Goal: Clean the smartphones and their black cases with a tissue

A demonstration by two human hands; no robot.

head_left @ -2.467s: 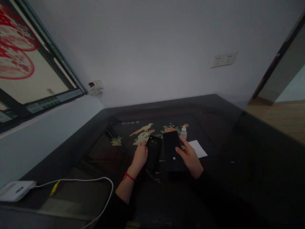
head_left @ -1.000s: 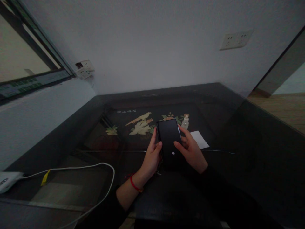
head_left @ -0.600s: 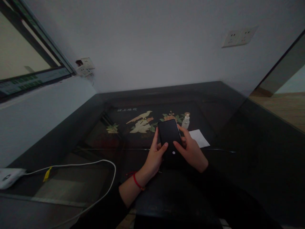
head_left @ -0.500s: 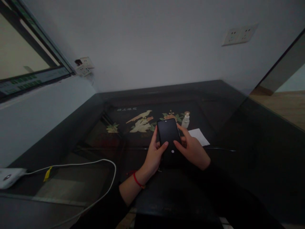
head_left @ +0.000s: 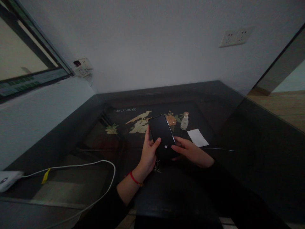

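A black smartphone (head_left: 160,128) is held tilted above the dark table, its dark screen up with one small white dot low on it. My left hand (head_left: 149,154) is closed around its left edge, thumb resting on the screen. At the lower right edge, my right hand (head_left: 194,154) grips the phone between thumb and fingers; some fingertips are hidden behind it. Below my left hand lies a small bunch of keys (head_left: 157,167), partly covered. A clear bottle with a white top (head_left: 184,122) stands beyond my right hand, and a white paper (head_left: 198,137) lies beside it.
The dark glossy table (head_left: 205,95) bears a bird-and-flower picture (head_left: 139,125) and meets the wall at the back. A white cable (head_left: 81,164) with a yellow tag (head_left: 45,176) loops from a white power strip (head_left: 10,179) at left. Wall sockets (head_left: 237,37) sit above.
The phone has shifted left and now tilts with its top to the left. My right hand has slid down to its lower right edge. More of the keys and paper shows.
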